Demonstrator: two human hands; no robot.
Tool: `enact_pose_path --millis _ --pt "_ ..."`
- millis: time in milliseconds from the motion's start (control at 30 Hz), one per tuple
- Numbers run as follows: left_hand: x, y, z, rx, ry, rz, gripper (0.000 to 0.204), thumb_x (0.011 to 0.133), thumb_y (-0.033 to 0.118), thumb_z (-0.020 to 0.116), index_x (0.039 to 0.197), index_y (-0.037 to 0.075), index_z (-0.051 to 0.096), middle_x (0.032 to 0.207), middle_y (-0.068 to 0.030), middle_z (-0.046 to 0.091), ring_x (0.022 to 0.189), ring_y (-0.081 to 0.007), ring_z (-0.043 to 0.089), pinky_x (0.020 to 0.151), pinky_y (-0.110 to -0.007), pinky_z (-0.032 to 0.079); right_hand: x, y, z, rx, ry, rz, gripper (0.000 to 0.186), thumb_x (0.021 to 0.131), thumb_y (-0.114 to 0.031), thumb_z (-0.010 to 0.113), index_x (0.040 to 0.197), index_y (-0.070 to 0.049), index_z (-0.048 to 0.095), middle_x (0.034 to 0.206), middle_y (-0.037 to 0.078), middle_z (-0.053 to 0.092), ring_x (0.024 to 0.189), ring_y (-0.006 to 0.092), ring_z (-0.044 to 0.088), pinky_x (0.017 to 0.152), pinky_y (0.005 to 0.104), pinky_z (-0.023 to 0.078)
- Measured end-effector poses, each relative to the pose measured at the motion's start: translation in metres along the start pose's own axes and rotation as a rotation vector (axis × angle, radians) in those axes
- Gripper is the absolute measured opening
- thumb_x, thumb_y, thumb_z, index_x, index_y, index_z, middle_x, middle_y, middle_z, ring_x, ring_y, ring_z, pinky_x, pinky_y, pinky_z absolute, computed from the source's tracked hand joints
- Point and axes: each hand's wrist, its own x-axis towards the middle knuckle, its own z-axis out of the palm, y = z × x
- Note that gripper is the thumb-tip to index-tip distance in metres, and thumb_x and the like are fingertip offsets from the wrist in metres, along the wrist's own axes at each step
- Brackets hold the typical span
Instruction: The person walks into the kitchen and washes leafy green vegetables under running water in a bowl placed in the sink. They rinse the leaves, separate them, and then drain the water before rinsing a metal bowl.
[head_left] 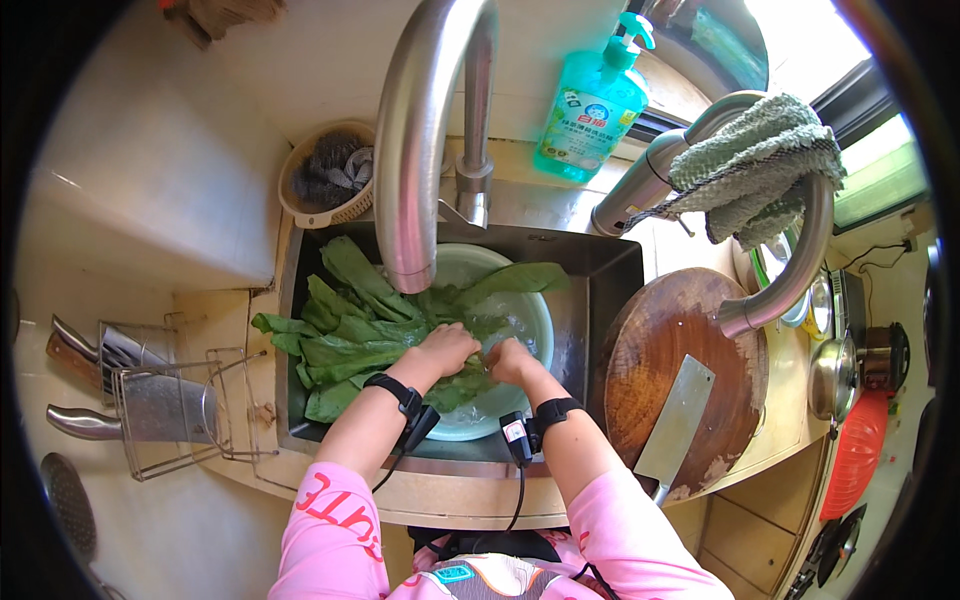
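Long green leafy vegetables spread over the left half of a pale green basin that holds water. The basin stands in a metal sink. My left hand is curled over the leaves near the basin's middle, closed on them. Just to its right, my right hand is down at the water with its fingers bent inward, beside the leaf ends; its fingertips and anything in them are hidden. The spout of a steel faucet hangs over the basin from the far side.
A round wooden chopping board with a cleaver lies right of the sink. A wire knife rack stands at the left. Behind are a scrubber basket, a green soap bottle and a second faucet draped with a grey cloth.
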Motion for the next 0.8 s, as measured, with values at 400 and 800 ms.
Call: enact_pose_path --millis 400,800 --pt "0.011 -0.007 0.008 -0.037 0.069 -0.073 0.02 0.077 0.028 0.062 0.086 0.01 0.061 0.084 -0.0129 0.064 0.083 -0.0329 0.061 0.071 -0.044 0.047 -0.012 -0.015 0.012 -0.36 -0.24 -0.004 0.027 0.072 -0.016 0.064 0.097 -0.006 0.067 0.106 0.016 0.062 0.1 0.031 0.058 0.084 0.038 0.048" --pt "0.003 -0.006 -0.018 -0.29 -0.064 -0.105 0.047 0.061 0.034 0.078 0.097 0.01 0.06 0.089 -0.0143 0.064 0.089 -0.0336 0.06 0.075 -0.042 0.047 -0.006 -0.015 -0.002 0.298 0.152 0.008 0.016 0.072 -0.012 0.065 0.075 0.004 0.066 0.061 0.011 0.064 0.055 0.016 0.063 0.054 0.0266 0.051"
